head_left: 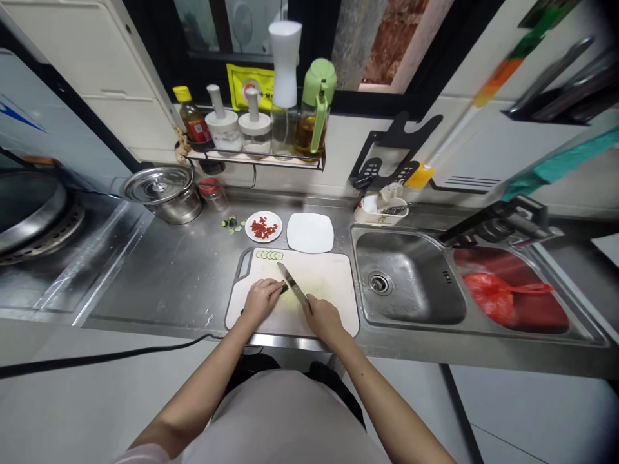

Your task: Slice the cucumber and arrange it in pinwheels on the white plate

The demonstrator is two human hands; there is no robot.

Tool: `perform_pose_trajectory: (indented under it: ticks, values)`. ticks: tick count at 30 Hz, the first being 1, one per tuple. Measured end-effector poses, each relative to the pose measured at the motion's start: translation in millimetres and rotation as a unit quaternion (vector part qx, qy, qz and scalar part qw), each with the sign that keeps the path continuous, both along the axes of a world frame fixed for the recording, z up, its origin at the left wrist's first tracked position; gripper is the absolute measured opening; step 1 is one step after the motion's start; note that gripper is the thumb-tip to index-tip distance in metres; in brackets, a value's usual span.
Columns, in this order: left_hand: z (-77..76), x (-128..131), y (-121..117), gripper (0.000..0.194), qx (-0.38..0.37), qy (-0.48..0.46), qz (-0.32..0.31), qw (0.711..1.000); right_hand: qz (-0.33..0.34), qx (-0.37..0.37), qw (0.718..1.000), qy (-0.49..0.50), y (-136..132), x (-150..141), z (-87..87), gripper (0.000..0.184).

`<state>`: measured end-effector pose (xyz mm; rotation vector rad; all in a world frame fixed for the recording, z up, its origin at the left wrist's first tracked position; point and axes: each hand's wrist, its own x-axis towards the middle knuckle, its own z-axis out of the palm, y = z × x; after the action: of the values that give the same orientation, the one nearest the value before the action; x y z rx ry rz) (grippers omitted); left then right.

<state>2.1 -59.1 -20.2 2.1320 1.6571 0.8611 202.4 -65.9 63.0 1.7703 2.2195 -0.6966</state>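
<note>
A row of cucumber slices has been cut and laid on the cutting board beyond the left hand, under which a seemingly uncut remainder is pinned, while the knife is gripped by the right hand.

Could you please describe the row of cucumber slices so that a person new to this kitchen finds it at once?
On the steel counter, find the white cutting board left of the sink. Near its far left corner, beyond the left hand, lies the row of cucumber slices. It is one neat, close line, unlike the scattered green pieces on the counter.
</note>
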Motion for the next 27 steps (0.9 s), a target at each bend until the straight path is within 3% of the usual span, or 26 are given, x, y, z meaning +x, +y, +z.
perform_pose_trajectory:
  ticks: [27]
  values:
    - [0.1, 1.1, -0.5, 0.026, 0.01, 0.004, -0.012, 1.0, 0.0, -0.012, 1.0, 0.01, -7.7, -5.1, 0.9, 0.029]
